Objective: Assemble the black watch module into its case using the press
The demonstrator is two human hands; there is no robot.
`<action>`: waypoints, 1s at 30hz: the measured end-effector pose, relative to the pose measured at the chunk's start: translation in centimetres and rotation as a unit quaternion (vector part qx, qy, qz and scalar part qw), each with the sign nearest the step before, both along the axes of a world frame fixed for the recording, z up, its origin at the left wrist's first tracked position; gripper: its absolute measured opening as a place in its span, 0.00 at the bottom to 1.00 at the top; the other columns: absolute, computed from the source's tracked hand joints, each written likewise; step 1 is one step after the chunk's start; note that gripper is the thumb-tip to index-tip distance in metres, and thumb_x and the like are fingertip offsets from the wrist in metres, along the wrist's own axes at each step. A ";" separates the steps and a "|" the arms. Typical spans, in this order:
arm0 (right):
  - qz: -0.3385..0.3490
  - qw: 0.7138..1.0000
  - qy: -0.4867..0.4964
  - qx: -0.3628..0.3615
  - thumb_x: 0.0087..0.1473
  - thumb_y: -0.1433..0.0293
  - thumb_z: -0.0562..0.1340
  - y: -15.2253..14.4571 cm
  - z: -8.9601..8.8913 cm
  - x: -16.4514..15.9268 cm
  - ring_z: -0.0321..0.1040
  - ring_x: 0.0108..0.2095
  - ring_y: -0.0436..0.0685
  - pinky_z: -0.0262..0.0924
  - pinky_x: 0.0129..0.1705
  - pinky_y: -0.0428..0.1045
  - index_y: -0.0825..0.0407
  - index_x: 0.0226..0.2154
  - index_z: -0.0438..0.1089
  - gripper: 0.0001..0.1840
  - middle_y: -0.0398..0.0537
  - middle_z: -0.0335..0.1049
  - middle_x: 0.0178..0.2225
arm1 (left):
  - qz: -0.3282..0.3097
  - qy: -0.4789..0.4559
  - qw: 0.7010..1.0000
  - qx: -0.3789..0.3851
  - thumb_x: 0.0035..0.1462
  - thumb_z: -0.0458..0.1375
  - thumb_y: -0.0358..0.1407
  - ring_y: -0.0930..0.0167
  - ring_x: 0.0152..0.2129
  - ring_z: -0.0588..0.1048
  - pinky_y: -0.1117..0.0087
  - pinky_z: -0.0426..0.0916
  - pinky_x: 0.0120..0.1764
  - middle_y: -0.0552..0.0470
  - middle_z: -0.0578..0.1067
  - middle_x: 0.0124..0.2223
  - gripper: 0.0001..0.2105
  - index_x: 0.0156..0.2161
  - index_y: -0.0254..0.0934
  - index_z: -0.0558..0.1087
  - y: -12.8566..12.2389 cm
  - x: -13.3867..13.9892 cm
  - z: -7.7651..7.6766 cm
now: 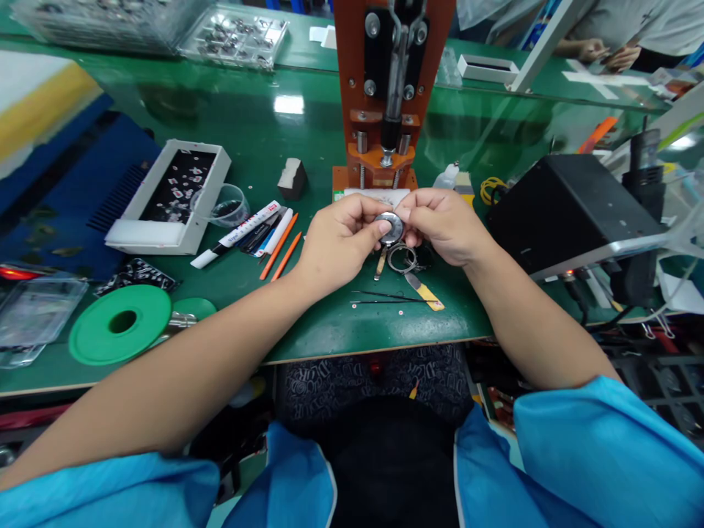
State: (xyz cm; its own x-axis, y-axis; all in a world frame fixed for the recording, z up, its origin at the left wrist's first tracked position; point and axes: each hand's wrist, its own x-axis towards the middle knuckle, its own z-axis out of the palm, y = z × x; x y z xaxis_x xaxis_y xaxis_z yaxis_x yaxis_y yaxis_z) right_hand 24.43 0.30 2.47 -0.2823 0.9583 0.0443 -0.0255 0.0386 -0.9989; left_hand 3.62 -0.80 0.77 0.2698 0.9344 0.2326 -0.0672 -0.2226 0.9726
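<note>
A round silver watch case is held up between both hands over the front of the bench. My left hand pinches it, thumb on its face and fingers behind. At its right rim, my right hand has thumb and forefinger pressed together; any small part between them is hidden. Just below lie a metal ring and a small tool with a tan handle. Nearer me are a yellow-handled blade and dark thin tweezers.
An orange hand press stands directly behind my hands. Leftward are pens, a white parts box, a clear cup and a green spool. A black box-shaped device sits right. Another person's hands show across the bench.
</note>
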 end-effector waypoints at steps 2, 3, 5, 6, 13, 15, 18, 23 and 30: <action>-0.006 1.000 -0.004 -0.001 0.56 0.64 0.76 0.0 0.0 0.0 0.69 0.21 0.48 0.63 0.23 0.41 0.52 0.29 0.76 0.12 0.43 0.75 0.21 | -0.001 0.001 1.000 0.001 0.62 0.71 0.31 0.72 0.29 0.78 0.68 0.78 0.35 0.52 0.87 0.40 0.04 0.41 0.42 0.85 0.0 0.0 0.0; -0.002 1.000 -0.002 -0.002 0.55 0.64 0.76 -0.1 0.1 0.0 0.69 0.21 0.48 0.64 0.24 0.41 0.52 0.29 0.76 0.12 0.43 0.74 0.21 | 0.000 0.002 1.000 0.001 0.63 0.71 0.31 0.71 0.29 0.78 0.68 0.78 0.35 0.52 0.87 0.40 0.04 0.42 0.42 0.85 0.0 0.0 0.0; 0.012 1.000 0.006 -0.005 0.52 0.65 0.76 -0.1 0.2 0.0 0.70 0.23 0.48 0.66 0.26 0.41 0.52 0.29 0.77 0.10 0.43 0.75 0.22 | 0.004 0.005 1.000 -0.002 0.63 0.71 0.32 0.71 0.29 0.78 0.67 0.77 0.35 0.52 0.87 0.40 0.03 0.42 0.43 0.85 0.0 0.0 -0.1; 0.018 1.000 0.011 -0.006 0.50 0.66 0.76 -0.1 0.2 0.0 0.70 0.23 0.48 0.67 0.26 0.41 0.53 0.30 0.78 0.09 0.43 0.76 0.23 | 0.007 0.004 1.000 -0.002 0.63 0.71 0.33 0.71 0.29 0.78 0.67 0.77 0.35 0.52 0.87 0.39 0.03 0.42 0.43 0.85 0.0 0.0 -0.1; 0.016 1.000 0.009 0.005 0.53 0.67 0.74 0.0 0.1 0.0 0.70 0.22 0.48 0.65 0.25 0.41 0.53 0.29 0.77 0.08 0.42 0.75 0.21 | -0.002 -0.009 1.000 0.001 0.63 0.72 0.33 0.72 0.28 0.78 0.68 0.77 0.34 0.51 0.87 0.39 0.03 0.41 0.41 0.85 0.2 -0.1 -0.2; 0.013 1.000 0.014 0.003 0.54 0.66 0.75 0.1 0.0 0.1 0.70 0.21 0.47 0.65 0.25 0.40 0.52 0.29 0.77 0.09 0.42 0.75 0.21 | -0.008 -0.014 1.000 0.012 0.63 0.73 0.34 0.72 0.28 0.78 0.68 0.77 0.33 0.51 0.87 0.39 0.04 0.42 0.41 0.84 0.3 -0.1 -0.5; 0.030 0.999 0.026 0.001 0.53 0.66 0.75 0.1 0.0 0.2 0.72 0.22 0.48 0.66 0.26 0.40 0.53 0.30 0.79 0.09 0.43 0.77 0.22 | -0.013 -0.011 0.999 0.028 0.63 0.75 0.38 0.71 0.29 0.78 0.68 0.77 0.33 0.51 0.87 0.39 0.07 0.43 0.41 0.84 0.5 -0.2 -0.9; 0.031 0.999 0.024 0.000 0.50 0.69 0.74 0.0 0.2 0.1 0.72 0.22 0.47 0.65 0.25 0.40 0.54 0.30 0.80 0.06 0.43 0.78 0.22 | -0.012 -0.011 0.999 0.027 0.63 0.75 0.39 0.72 0.28 0.77 0.67 0.77 0.32 0.51 0.87 0.40 0.07 0.43 0.41 0.84 0.6 -0.2 -1.2; 0.007 1.000 0.011 0.004 0.55 0.66 0.75 0.0 0.0 0.0 0.72 0.22 0.48 0.65 0.25 0.41 0.53 0.29 0.78 0.09 0.42 0.76 0.21 | -0.015 -0.017 0.999 0.026 0.65 0.73 0.35 0.73 0.28 0.78 0.69 0.76 0.32 0.51 0.87 0.40 0.04 0.44 0.40 0.85 0.6 -0.1 -1.1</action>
